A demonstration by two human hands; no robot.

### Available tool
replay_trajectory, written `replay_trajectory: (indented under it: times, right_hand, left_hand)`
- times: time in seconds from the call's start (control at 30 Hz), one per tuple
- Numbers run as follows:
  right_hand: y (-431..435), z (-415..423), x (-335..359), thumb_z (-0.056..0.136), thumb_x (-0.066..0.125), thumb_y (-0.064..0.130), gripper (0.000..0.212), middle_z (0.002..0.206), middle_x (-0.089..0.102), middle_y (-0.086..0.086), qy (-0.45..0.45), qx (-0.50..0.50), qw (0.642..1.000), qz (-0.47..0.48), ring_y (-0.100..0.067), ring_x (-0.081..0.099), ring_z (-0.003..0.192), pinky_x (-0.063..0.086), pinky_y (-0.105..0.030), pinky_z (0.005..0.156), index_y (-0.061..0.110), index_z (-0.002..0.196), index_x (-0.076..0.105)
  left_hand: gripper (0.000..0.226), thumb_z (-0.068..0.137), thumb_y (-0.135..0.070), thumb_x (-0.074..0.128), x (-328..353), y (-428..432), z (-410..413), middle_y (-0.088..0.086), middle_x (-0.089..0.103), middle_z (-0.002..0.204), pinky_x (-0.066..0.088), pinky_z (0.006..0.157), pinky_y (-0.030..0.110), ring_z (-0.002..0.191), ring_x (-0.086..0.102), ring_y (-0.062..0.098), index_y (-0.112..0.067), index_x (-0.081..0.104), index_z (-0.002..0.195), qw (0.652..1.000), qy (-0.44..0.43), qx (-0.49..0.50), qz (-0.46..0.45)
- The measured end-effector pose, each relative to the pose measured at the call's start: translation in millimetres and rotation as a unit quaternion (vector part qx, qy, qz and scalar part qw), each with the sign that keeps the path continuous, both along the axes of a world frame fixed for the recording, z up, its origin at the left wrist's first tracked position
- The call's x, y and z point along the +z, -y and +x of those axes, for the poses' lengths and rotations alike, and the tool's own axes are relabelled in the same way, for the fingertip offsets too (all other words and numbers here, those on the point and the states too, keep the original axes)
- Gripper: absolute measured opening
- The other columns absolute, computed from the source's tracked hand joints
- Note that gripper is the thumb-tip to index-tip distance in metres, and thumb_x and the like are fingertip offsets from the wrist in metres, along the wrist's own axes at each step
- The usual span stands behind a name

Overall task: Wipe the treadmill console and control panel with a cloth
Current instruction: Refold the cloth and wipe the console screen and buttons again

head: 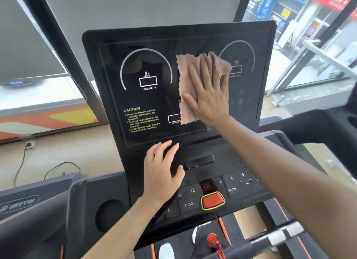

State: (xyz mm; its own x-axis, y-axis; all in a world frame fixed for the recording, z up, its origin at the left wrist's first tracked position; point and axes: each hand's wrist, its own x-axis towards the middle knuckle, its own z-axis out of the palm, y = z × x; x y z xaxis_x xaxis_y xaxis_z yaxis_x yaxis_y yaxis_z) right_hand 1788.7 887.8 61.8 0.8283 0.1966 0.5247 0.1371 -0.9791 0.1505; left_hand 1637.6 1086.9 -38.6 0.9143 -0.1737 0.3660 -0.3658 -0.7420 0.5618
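The black treadmill console (146,69) stands upright in front of me, with an incline dial on its left and a second dial on its right. My right hand (207,92) lies flat, fingers spread, pressing a pale pink cloth (186,79) against the middle of the screen. The cloth reaches from the screen's upper middle down to its lower middle. Below the screen is the control panel (231,183) with numbered keys, PROG and MODE buttons. My left hand (162,172) rests open on the panel's left part, just under the screen, holding nothing.
A red stop button (212,200) with a yellow rim sits at the panel's front, a red safety cord (217,237) hanging below it. A round cup holder (110,214) is at the lower left. Handrails run on both sides. A wall socket and cable (29,144) are at the left.
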Motion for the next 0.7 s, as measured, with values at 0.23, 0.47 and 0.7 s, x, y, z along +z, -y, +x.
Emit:
replay_trajectory:
  times: [0.23,0.47,0.7]
  right_hand:
    - [27.3,-67.6,-94.1,0.103,0.027,0.065,0.078,0.170,-0.003,-0.014,-0.072,0.010,0.997,0.002,-0.033,-0.009,0.157,0.010,-0.063,0.123,0.025,0.163,-0.002]
    - [40.0,-47.3,-67.0,0.100,0.034,0.069,0.074,0.171,0.011,-0.010,-0.044,0.077,0.996,-0.020,-0.035,0.001,0.158,0.011,-0.065,0.122,0.035,0.161,0.011]
    - [56.3,29.7,35.8,0.101,0.031,0.070,0.076,0.171,0.015,-0.009,0.039,0.029,0.998,0.026,-0.036,0.008,0.158,0.007,-0.064,0.123,0.028,0.162,0.019]
  left_hand:
    - [0.057,0.083,-0.036,0.067,-7.9,16.4,8.9,-0.001,0.062,0.133,0.050,0.097,0.040,0.121,0.052,0.022,-0.020,0.064,0.137,0.995,0.016,-0.012,0.100]
    - [0.061,0.078,-0.031,0.070,-16.9,16.9,8.7,-0.001,0.063,0.129,0.049,0.093,0.041,0.114,0.053,0.023,-0.021,0.064,0.139,0.992,0.027,-0.012,0.121]
    - [0.061,0.079,-0.034,0.065,-17.4,12.8,10.0,-0.003,0.063,0.127,0.049,0.089,0.040,0.107,0.052,0.022,-0.023,0.064,0.139,0.988,0.032,-0.018,0.152]
